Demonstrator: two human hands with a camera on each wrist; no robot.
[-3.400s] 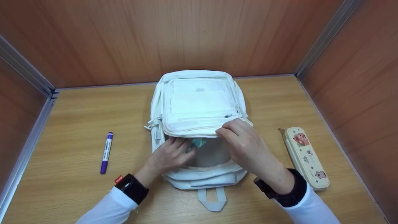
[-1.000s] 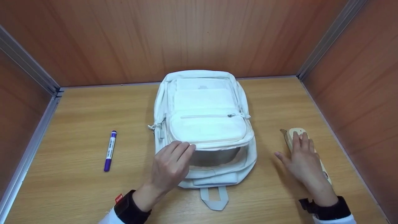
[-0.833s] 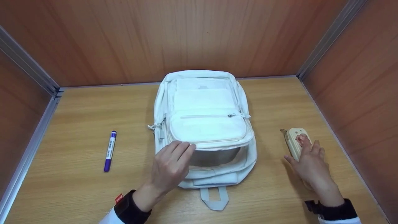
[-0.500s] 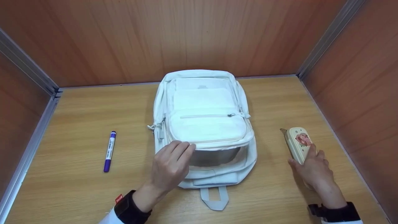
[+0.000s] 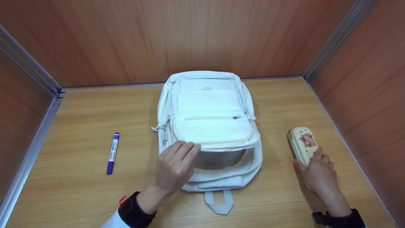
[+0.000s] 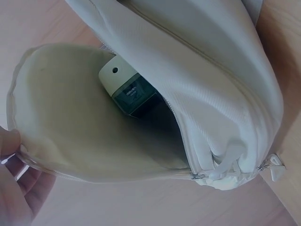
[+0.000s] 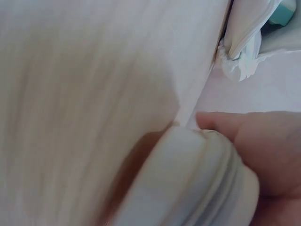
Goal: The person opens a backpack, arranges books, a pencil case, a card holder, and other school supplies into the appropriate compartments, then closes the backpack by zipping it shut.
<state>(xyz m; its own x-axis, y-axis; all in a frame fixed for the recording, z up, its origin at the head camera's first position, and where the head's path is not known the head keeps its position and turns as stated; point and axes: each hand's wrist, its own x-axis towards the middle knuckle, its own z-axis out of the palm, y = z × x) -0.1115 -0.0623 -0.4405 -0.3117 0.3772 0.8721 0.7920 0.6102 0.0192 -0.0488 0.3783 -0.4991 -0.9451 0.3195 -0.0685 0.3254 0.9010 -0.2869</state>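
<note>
A white backpack lies on the table with its front compartment unzipped. My left hand pinches the edge of the compartment's flap and holds it raised. Inside, the left wrist view shows a pencil sharpener with a cream end, a round hole and a dark green body; the flap hides it in the head view. At the right, my right hand grips the near part of a cream pencil case printed with pink pictures, thumb on its left side and fingers on its right. The hand covers the case's near end.
A purple and white marker lies on the table left of the backpack. The backpack's grey top loop points towards me. Brown wooden panels stand behind and at both sides of the table.
My right hand has left the flap, reached the pencil case, slid towards its near end and taken hold; the case has shifted slightly. My left hand came out of the compartment and now holds the flap.
</note>
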